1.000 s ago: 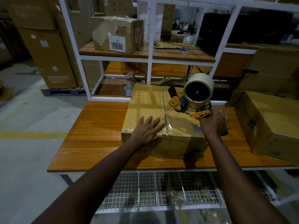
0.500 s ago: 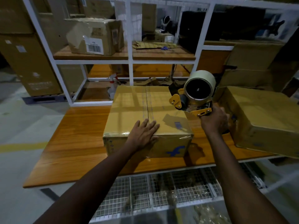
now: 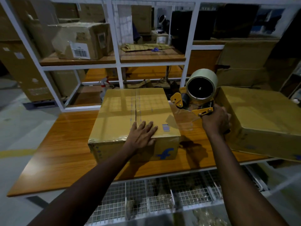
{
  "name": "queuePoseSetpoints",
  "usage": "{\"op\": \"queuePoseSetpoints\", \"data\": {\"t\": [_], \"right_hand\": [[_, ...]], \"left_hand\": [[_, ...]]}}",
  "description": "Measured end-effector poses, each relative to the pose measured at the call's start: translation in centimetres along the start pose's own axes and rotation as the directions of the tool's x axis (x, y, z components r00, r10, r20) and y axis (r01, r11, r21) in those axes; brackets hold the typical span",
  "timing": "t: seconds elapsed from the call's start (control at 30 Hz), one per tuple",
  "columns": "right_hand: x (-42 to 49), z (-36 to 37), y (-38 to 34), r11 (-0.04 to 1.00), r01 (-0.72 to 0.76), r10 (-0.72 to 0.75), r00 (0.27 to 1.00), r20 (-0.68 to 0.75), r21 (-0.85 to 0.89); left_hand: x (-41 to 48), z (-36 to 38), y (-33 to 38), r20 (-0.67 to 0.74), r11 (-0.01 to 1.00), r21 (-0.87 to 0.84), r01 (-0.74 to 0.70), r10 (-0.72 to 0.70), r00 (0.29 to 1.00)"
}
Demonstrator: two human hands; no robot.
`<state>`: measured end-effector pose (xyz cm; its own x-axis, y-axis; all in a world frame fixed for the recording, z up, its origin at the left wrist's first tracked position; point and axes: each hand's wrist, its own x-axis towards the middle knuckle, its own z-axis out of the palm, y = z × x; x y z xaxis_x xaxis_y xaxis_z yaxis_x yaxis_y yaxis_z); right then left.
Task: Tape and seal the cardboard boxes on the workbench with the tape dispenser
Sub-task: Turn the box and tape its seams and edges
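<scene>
A closed cardboard box [image 3: 123, 111] with a blue logo on its front sits in the middle of the wooden workbench [image 3: 53, 152]. Clear tape runs along its centre seam and over the near edge. My left hand [image 3: 142, 136] lies flat on the box's near top edge, fingers spread. My right hand [image 3: 215, 120] grips the handle of a yellow tape dispenser [image 3: 197, 95], held in the air just right of the box. A loose strip of clear tape hangs from the dispenser toward the bench. A second, larger cardboard box [image 3: 260, 119] lies at the right, close beside my right hand.
A white metal shelf frame [image 3: 117, 66] stands behind the bench, holding a labelled box [image 3: 81, 41], scissors [image 3: 155, 49] and a spray bottle [image 3: 104, 87]. More cartons are stacked at the far left and right. A wire-mesh shelf [image 3: 162, 198] lies under the bench.
The view has swung so the box now sits further left of the dispenser. The dispenser has come off the box top and is held beside it. My left hand stays flat on the box.
</scene>
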<state>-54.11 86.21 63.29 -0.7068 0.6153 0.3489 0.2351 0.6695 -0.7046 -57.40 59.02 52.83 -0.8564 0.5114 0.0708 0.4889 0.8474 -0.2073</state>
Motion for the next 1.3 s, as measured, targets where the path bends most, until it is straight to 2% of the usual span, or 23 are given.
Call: {"op": "queuePoseSetpoints", "data": {"t": [0.17,0.37,0.47,0.53,0.7,0.87,0.97,1.13,1.23,1.3], "right_hand": [[1.9,-0.1,1.5,1.000,0.003,-0.003,1.000,-0.005,0.019],[4.4,-0.3,3.3,1.000,0.013,-0.013,1.000,0.000,0.012],[5.3,-0.4,4.0,1.000,0.005,-0.005,1.000,-0.009,0.031],[6.0,-0.4,4.5,0.999,0.002,-0.002,1.000,-0.003,0.038],[7.3,-0.5,5.4,0.999,0.028,-0.029,0.999,0.015,0.043],[8.0,-0.5,6.0,0.996,0.049,-0.052,0.998,0.046,0.068],[8.5,-0.6,6.0,0.997,0.042,-0.047,0.997,0.061,0.072],[9.3,-0.3,6.4,0.997,0.048,-0.053,0.996,0.075,0.067],[9.4,-0.1,6.1,0.997,0.037,-0.042,0.997,0.072,0.074],[9.3,0.1,5.8,0.995,0.021,-0.029,0.996,0.082,0.101]], "left_hand": [[3.2,-0.7,3.1,0.063,0.999,-0.007,-0.031,0.031,0.998],[3.9,-0.9,5.3,0.012,0.999,-0.017,0.030,-0.030,0.999],[5.5,-1.6,7.1,0.001,0.994,-0.095,-0.047,0.047,0.999],[6.3,-1.7,8.2,-0.002,0.991,-0.067,-0.113,0.114,0.994],[7.0,-2.2,10.2,-0.009,0.979,-0.159,-0.129,0.130,0.992],[7.4,-2.5,11.5,0.024,0.972,-0.234,-0.036,0.043,0.999],[7.5,-2.1,12.2,-0.041,0.981,-0.195,0.023,-0.032,0.999],[7.3,-2.2,12.0,-0.108,0.943,-0.329,0.049,-0.089,0.990],[7.1,-2.1,11.3,-0.064,0.915,-0.396,0.075,-0.109,0.992],[6.9,-2.5,10.7,-0.026,0.899,-0.436,0.051,-0.069,0.997]]}}
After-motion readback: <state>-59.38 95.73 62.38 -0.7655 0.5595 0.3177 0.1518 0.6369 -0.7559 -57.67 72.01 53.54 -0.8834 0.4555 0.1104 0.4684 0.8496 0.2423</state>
